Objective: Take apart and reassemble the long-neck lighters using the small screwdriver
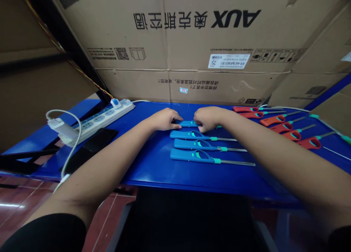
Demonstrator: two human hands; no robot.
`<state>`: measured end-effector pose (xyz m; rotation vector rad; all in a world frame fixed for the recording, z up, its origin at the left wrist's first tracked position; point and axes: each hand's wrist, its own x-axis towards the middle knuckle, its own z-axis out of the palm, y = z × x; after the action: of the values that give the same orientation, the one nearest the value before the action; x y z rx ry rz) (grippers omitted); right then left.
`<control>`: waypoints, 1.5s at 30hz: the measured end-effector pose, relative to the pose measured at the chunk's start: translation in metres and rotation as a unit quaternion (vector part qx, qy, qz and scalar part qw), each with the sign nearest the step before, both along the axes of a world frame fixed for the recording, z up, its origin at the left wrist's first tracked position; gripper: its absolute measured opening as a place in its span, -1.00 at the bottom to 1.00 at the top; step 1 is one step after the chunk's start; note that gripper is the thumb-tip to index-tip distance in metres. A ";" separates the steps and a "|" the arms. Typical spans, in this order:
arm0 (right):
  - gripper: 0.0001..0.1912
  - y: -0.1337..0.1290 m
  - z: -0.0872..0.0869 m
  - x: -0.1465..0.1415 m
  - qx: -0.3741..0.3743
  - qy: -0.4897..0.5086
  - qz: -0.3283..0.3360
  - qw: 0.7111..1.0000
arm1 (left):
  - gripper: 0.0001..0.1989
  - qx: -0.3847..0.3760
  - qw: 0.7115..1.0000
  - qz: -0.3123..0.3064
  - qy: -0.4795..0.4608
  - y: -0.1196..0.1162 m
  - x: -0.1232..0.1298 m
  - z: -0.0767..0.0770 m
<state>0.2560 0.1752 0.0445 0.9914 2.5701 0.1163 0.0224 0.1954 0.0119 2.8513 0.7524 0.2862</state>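
Blue utility lighter [188,123] crosswise, tip rightward (left hand [164,119], right hand [210,118] gripping it).

Upside-down black "AUX" logo [236,18] and Chinese "奥克斯空调" [170,20] on a brown corrugated cardboard carton [192,44], white barcode label [228,61] reading "25", upside-down printed line ending "谢谢您" [167,81]

Dim indoor light, warped edges.
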 end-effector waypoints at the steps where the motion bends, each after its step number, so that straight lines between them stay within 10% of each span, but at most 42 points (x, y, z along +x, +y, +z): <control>1: -0.77 0.000 0.000 -0.001 0.003 -0.003 0.000 1.000 | -0.70 -0.001 1.000 -0.001 0.005 0.000 0.001 0.000; 37: -0.52 0.002 0.002 -0.054 0.009 0.082 0.007 0.997 | -0.14 -0.083 0.986 0.126 -0.074 -0.008 0.008 0.001; 45: -0.63 0.009 0.002 -0.045 -0.051 0.137 -0.090 0.985 | 0.00 -0.149 0.975 0.089 -0.137 -0.004 0.007 -0.011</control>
<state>0.2108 0.1842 0.0464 1.2711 2.6789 -0.2146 0.0299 0.1913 0.0008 2.4051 0.9080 0.5299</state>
